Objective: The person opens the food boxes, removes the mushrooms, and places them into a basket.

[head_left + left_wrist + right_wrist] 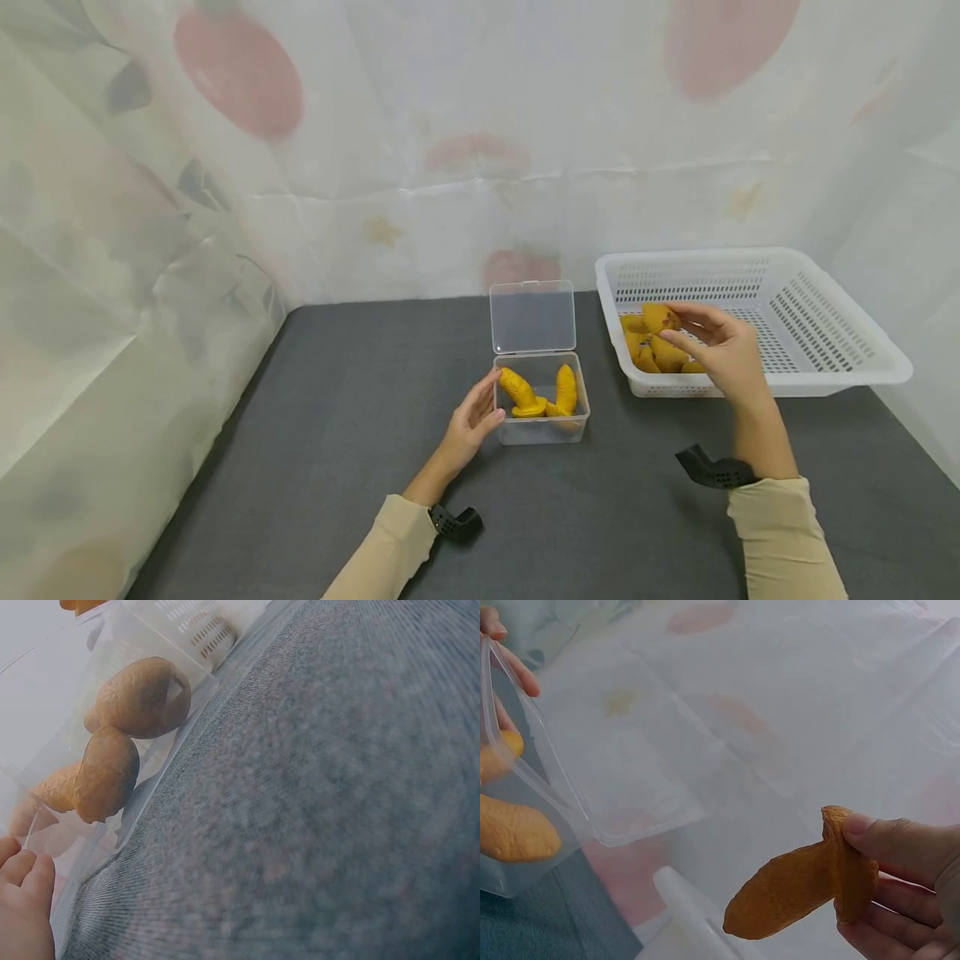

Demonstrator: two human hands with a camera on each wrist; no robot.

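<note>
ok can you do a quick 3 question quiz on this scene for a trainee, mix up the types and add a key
1. Count: how many yellow pieces lie in the clear box?
2. True or false: the lid of the clear box is open.
3. Multiple choice: what is the right hand doing?
a) pressing on the lid
b) holding a yellow piece by its flared end
c) lying flat on the table

Key
1. Two.
2. True.
3. b; the right wrist view shows its fingers gripping the held piece.
</note>
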